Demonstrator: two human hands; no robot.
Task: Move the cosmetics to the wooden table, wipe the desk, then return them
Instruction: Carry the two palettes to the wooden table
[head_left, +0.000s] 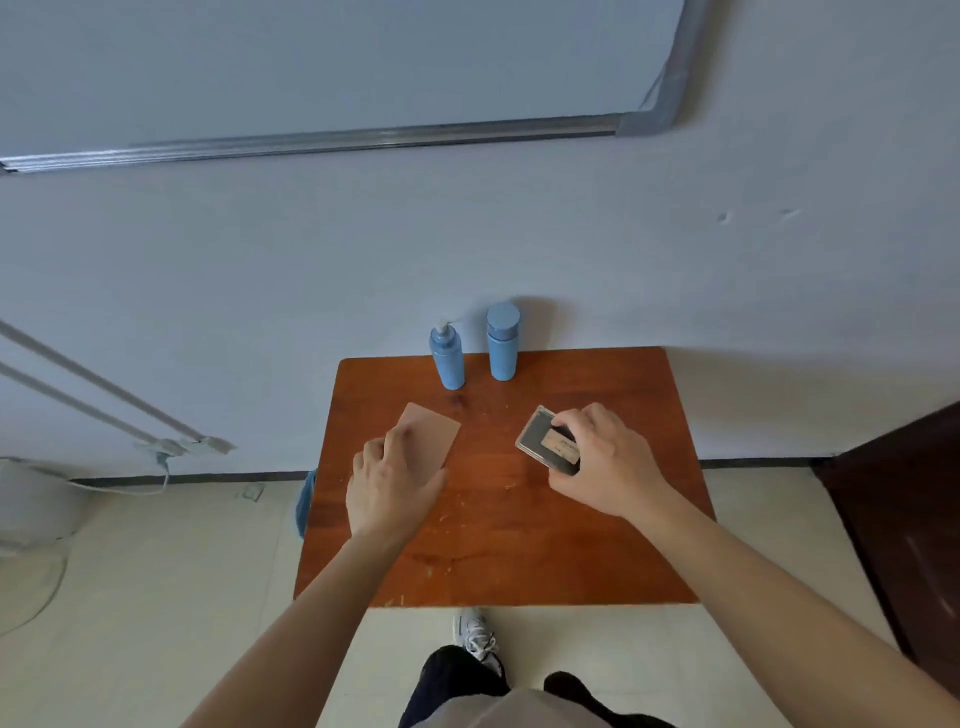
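On the wooden table (498, 551), left grip (395, 483) holds a half-hidden pink box (432, 430), right grip (602, 467) a compact (540, 435)

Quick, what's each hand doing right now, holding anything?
Left hand: fingers curled over the pink case.
Right hand: grips the dark compact.

A whiteboard (311, 62) with a grey metal frame hangs on the pale wall (727, 270). Below and right of the whiteboard's lower right corner the plaster has two small dents (724, 217). Far below the whiteboard's left end, two slanting cable conduits (93, 387) meet at a taped joint (182, 446) from which a white cable (130, 489) droops to the pale floor (156, 597), and well below and right of the whiteboard is a dark brown panel (909, 519).
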